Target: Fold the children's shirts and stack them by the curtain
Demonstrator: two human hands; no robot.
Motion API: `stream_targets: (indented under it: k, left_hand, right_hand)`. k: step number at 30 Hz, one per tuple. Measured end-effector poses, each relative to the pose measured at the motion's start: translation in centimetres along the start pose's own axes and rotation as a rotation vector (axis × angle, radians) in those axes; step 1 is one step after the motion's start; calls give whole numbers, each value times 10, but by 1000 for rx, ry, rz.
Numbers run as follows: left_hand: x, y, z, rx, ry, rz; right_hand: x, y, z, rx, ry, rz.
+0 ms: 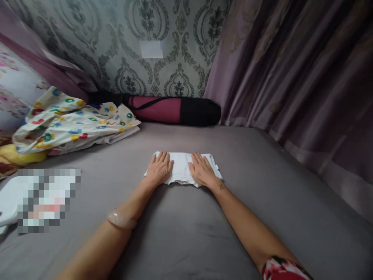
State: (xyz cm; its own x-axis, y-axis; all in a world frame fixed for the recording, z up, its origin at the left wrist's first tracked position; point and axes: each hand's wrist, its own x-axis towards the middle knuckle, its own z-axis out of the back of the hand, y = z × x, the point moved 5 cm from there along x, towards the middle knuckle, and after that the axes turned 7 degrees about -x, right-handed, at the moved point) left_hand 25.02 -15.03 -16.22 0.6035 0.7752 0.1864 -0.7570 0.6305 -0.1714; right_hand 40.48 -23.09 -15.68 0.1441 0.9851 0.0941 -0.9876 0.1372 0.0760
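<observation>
A folded white garment lies flat on the grey bed sheet in the middle of the head view. On its left end rests my left hand, palm down with the fingers stretched forward. My right hand presses flat on the right end in the same way, its thumb apart from the fingers. Between the two hands the cloth's smooth white top shows. Its near edge is uneven, and a small tag sticks out at the right side. What lies under the palms is hidden.
At the back by the wall lies a long maroon and black bag. Left of it is a rumpled colourful patterned cloth. White items, partly pixelated, lie at the left. Purple curtains hang along the right side.
</observation>
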Motion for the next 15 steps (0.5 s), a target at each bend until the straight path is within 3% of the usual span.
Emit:
stream_targets:
  k: [3, 8, 15]
  left_hand:
    - [0, 3, -5, -6, 54, 19]
    - [-1, 3, 0, -27, 38, 28]
    - [0, 12, -1, -33, 64, 67]
  right_hand:
    - [0, 0, -3, 11, 30, -11]
    - [0, -3, -3, 20, 34, -11]
    - [2, -28, -5, -49, 19, -113]
